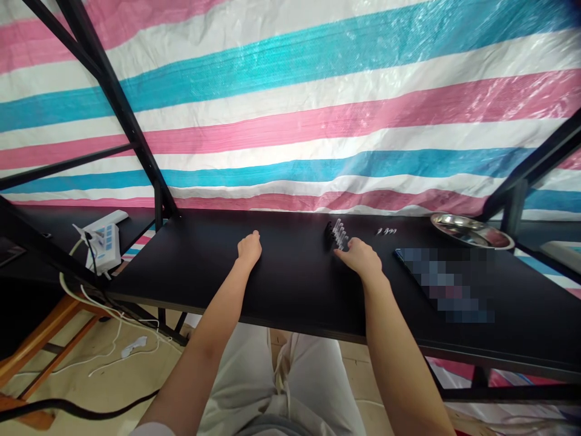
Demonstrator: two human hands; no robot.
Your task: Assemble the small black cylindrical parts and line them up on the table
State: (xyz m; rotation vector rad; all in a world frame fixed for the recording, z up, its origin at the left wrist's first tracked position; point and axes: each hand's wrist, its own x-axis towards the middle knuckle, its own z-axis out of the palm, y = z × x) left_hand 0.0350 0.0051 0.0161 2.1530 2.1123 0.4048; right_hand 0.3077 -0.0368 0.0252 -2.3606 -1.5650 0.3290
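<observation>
My left hand (250, 247) rests on the black tabletop (290, 278) with its fingers curled in. The inside of that fist is hidden, so whatever it may hold does not show. To the right, my right hand (362, 255) is closed at the near end of a small dark rack with a row of clear, upright pieces (339, 234). Its thumb lies on the left side and its fingers on the right, partly covering that end. Several small shiny pieces (387, 231) lie on the table beyond my right hand.
A round metal tray (472, 232) stands at the back right, with a flat, blurred-out dark object (442, 284) before it. Black frame posts (131, 115) rise at both sides. A striped sheet (318, 115) hangs behind. A white power strip (103, 248) and cables are at left.
</observation>
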